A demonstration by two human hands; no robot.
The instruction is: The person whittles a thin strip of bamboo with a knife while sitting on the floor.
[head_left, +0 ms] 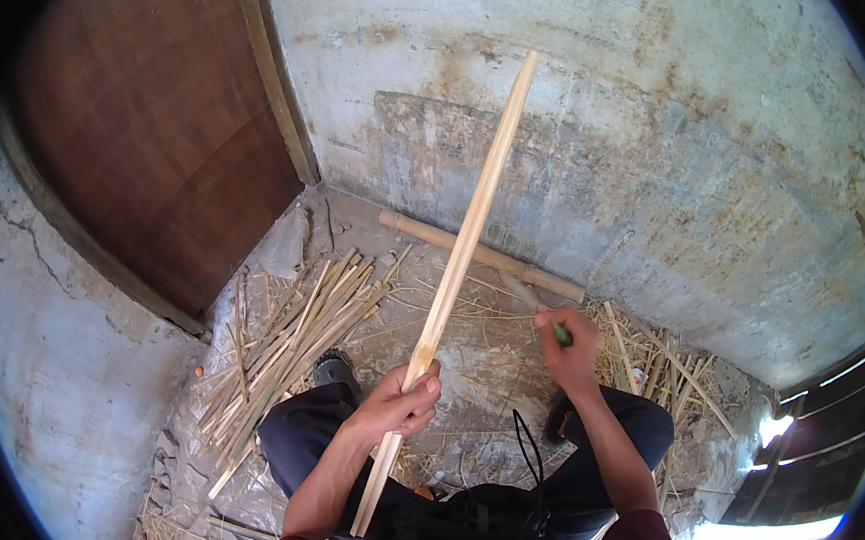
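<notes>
1. Centrally, a long pale strip (pixel 471 218) is gripped low down by the left hand (pixel 398 408), its fingers wrapped round it; the lower end is slanted near the left thigh, and the upper end is seen against the stained wall (pixel 662 146).
2. A knife-like tool (pixel 561 334) with a green handle is clasped in the right hand (pixel 567 352), to the right of the strip and apart from it; its blade is blurred.
3. At the wall's foot, a round pole (pixel 415 229) is laid on the floor (pixel 475 383), partly hidden by the strip.
4. To the left, a heap of split sticks (pixel 296 351) is spread beside the left shoe (pixel 335 372); to the right, more sticks and shavings (pixel 686 373) are strewn.
5. By the brown door (pixel 151 130), a whitish crumpled sheet or bag (pixel 286 243) is seen; whether anything is contained in it cannot be told.
</notes>
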